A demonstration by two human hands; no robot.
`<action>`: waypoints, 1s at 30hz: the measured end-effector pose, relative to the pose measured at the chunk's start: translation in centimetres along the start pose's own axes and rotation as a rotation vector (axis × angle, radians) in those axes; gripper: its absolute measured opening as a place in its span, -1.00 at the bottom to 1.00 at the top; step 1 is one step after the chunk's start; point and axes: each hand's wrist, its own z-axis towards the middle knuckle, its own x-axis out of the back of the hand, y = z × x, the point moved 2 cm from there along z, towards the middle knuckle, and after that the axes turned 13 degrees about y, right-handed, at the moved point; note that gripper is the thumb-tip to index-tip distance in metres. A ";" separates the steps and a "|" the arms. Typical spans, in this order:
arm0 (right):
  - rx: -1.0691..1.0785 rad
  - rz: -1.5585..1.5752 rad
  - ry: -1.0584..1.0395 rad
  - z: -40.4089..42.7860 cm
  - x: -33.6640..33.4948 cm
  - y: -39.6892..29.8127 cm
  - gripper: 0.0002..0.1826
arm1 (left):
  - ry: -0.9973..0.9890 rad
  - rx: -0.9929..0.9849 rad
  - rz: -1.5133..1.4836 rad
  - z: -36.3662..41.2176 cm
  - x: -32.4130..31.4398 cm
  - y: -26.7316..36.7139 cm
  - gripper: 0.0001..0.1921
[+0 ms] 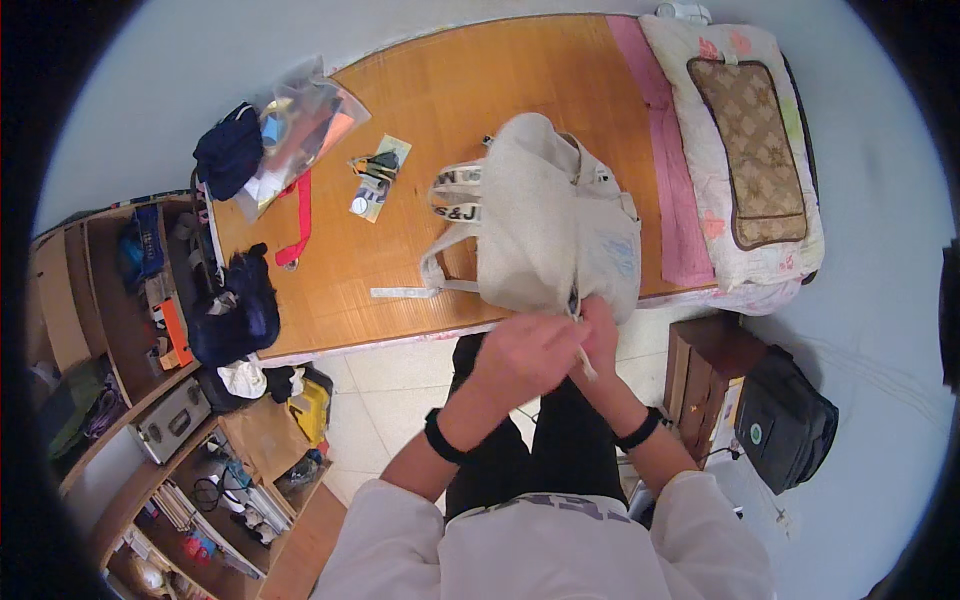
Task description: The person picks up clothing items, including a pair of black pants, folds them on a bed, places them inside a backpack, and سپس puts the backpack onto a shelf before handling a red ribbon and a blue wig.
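A cream canvas backpack (529,225) lies on the bed's near side, its lettered straps (457,196) spread to the left. At the bag's near end, a short pale cord (587,365) hangs beside a small dark gap. My left hand (525,352) is closed at this cord, fingertips pinched together; its grip is partly hidden by the fingers. My right hand (600,337) holds the backpack's near edge just right of the cord. The two hands touch or nearly touch each other. Both wrists wear black bands.
A bamboo-like mat (420,82) covers the bed. Left of the bag lie a small card pack (380,178), a red strap (304,221) and a clear plastic bag (307,124). A patterned pillow (750,150) is at right. Shelves (217,510) stand left; a wooden cabinet (712,352) stands right.
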 end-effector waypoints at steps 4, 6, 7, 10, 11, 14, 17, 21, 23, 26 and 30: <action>-0.004 -0.093 -0.099 -0.4 -0.4 -0.2 -0.68 | -0.049 0.077 0.135 -0.6 0.4 -2.5 -0.82; 0.012 -0.158 -0.214 -1.5 0.0 0.0 -0.69 | -0.066 0.253 0.201 -0.2 0.6 -5.7 -0.88; 0.008 -0.162 -0.210 -1.8 0.0 -0.2 -0.69 | -0.047 0.366 0.225 0.9 1.1 -6.8 -0.89; 0.017 -0.125 -0.274 -3.0 -0.4 -0.8 -0.68 | -0.030 0.358 0.313 4.5 1.2 -9.5 -0.82; 0.016 -0.123 -0.272 -3.3 -0.4 -1.0 -0.68 | -0.008 0.330 0.329 5.8 1.0 -10.5 -0.81; -0.013 -0.173 -0.332 -4.1 -0.3 -1.3 -0.70 | -0.098 0.370 0.465 8.7 0.1 -14.6 -0.80; -0.006 -0.271 -0.435 -3.9 1.4 -0.8 -0.74 | -0.111 0.238 0.311 9.4 -1.2 -14.1 -0.81; -0.103 -0.291 -0.455 -1.1 5.5 -2.0 -0.69 | -0.176 -0.068 0.144 8.7 -2.0 -5.8 -0.89; -0.172 -0.177 -0.128 0.6 7.3 -3.7 -0.60 | -0.210 -0.161 0.057 8.7 -1.4 -1.7 -0.84; -0.206 -0.171 -0.041 2.5 7.1 -5.7 -0.57 | -0.275 -0.154 0.012 8.4 -1.7 1.2 -0.77; -0.048 -0.084 0.101 3.4 5.9 -4.4 -0.61 | -0.232 -0.176 -0.151 8.7 -3.7 3.4 -0.69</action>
